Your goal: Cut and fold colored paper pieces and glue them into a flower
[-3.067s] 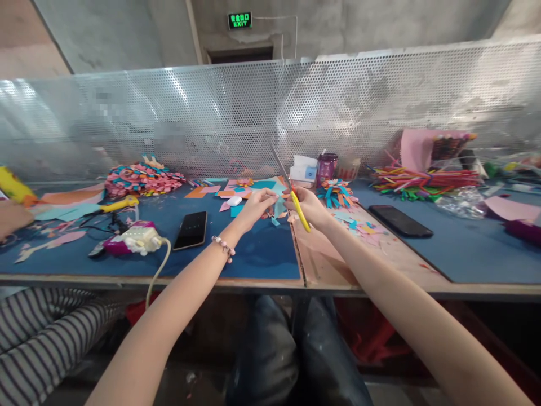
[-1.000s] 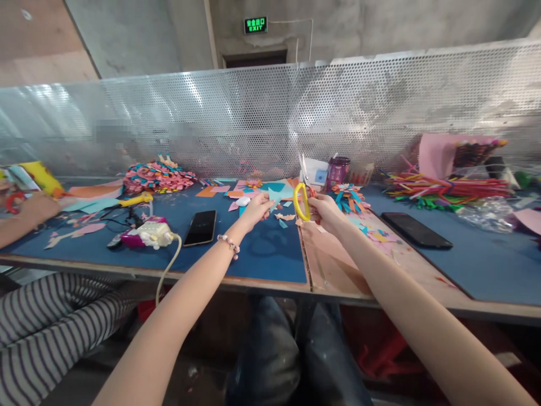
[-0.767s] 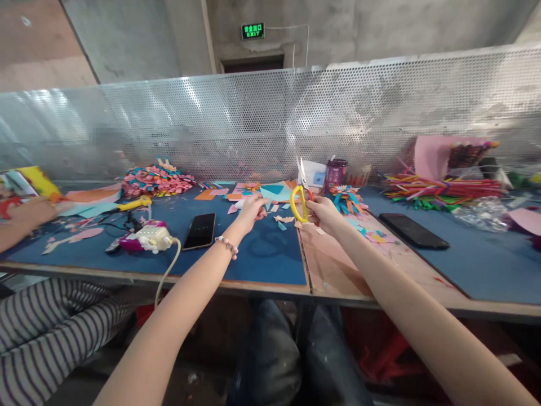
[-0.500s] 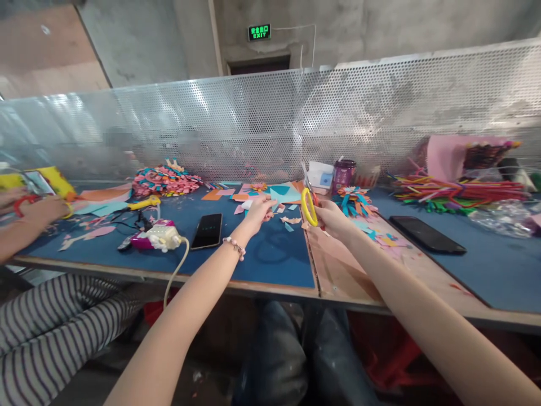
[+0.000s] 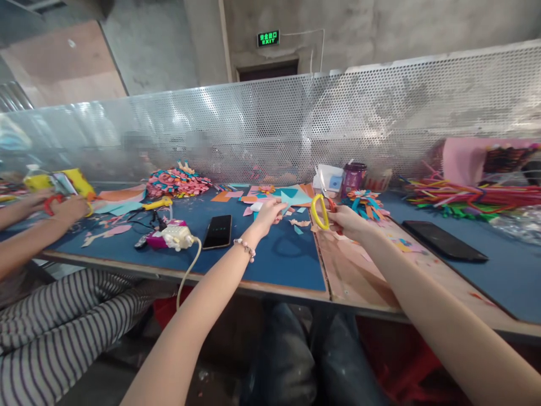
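Observation:
My left hand [image 5: 269, 217], a beaded bracelet at its wrist, is closed in a pinch on a pointed piece of teal paper [image 5: 289, 197]. Paper scraps [image 5: 298, 230] lie on the table just right of these fingers. Held in my right hand [image 5: 350, 220] is a pair of scissors [image 5: 320, 212] with a yellow loop and a red-orange loop. Its blades point up and away, slightly apart, and do not touch the paper. Behind the right hand lies a bundle of orange and blue paper strips [image 5: 363, 203].
A phone [image 5: 218, 232] and a power strip [image 5: 175, 235] with a cable lie left. Further back are a heap of paper flowers [image 5: 177, 181] and a purple can [image 5: 353, 178]. At right are pipe cleaners [image 5: 460, 194] and another phone [image 5: 443, 241]. A co-worker's hand [image 5: 74, 211] holds red-and-yellow scissors.
The whole view has shifted, so things sit further right in the picture. The blades of my scissors look a little wider apart. My left hand keeps its pinch on the teal paper.

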